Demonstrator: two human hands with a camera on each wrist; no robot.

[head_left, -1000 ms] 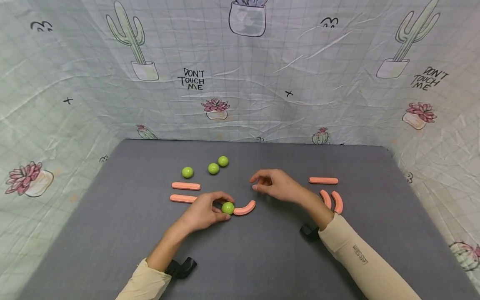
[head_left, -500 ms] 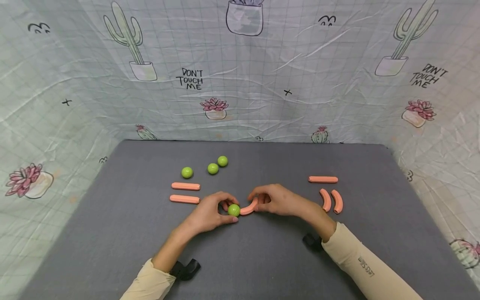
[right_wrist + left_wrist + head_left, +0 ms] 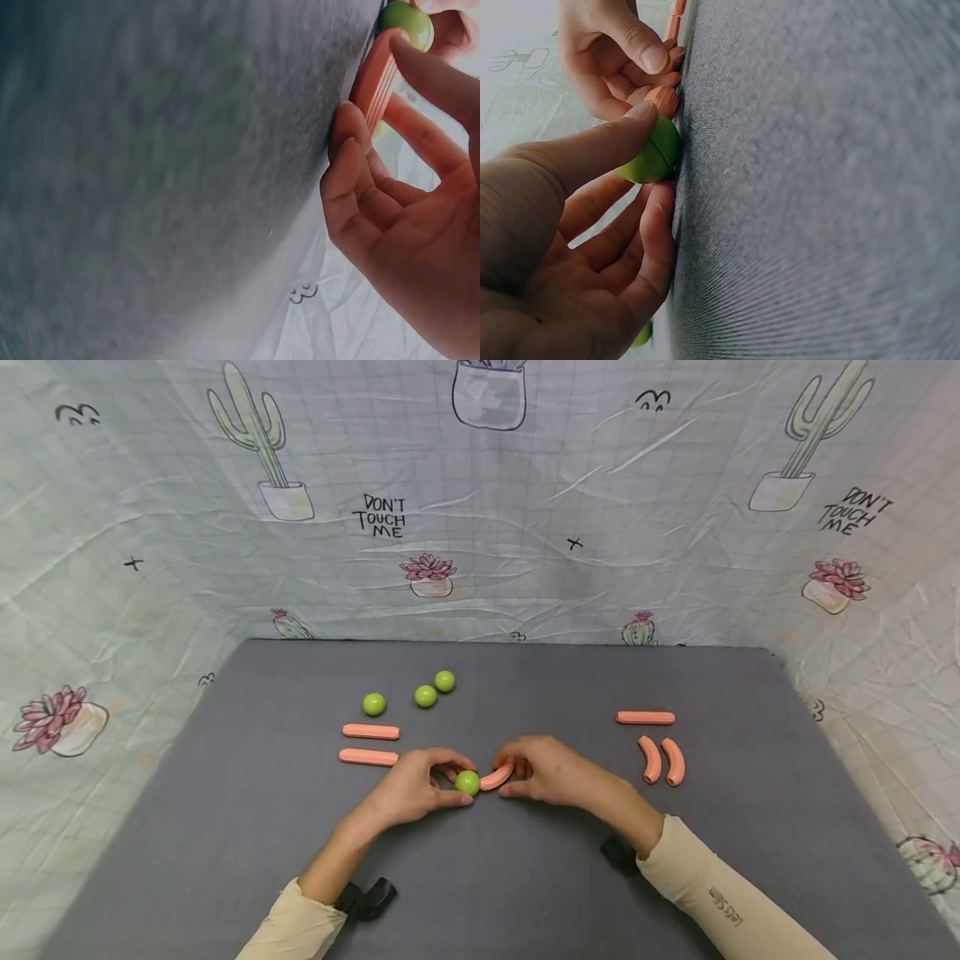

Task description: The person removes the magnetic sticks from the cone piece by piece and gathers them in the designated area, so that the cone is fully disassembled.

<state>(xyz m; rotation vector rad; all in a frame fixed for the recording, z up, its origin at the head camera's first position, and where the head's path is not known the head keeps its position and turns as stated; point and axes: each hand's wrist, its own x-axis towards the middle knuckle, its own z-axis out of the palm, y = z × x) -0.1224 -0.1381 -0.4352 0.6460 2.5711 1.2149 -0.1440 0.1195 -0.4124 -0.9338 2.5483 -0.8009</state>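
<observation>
In the head view my left hand (image 3: 420, 787) pinches a green ball (image 3: 467, 782) between thumb and fingers on the grey tabletop. A curved orange ribbed piece (image 3: 496, 777) lies against the ball's right side. My right hand (image 3: 555, 772) has its thumb and fingers around the right end of that piece. The left wrist view shows my left thumb (image 3: 619, 142) on the ball (image 3: 654, 154), with the piece's end (image 3: 662, 97) just beyond it. From the right wrist, the curved piece (image 3: 373, 82) sits between my right thumb and curled fingers, partly hidden by them.
Two straight orange pieces (image 3: 371, 732) lie left of my left hand, with three green balls (image 3: 425, 696) behind. At the right are another straight piece (image 3: 645, 717) and two curved ones (image 3: 651, 759). A patterned cloth (image 3: 480, 527) hangs behind and at both sides of the tabletop (image 3: 480, 893).
My right hand has come down and nearer to the curved orange piece, its fingers now around its end. My left hand and the green ball have shifted slightly right, the piece with them.
</observation>
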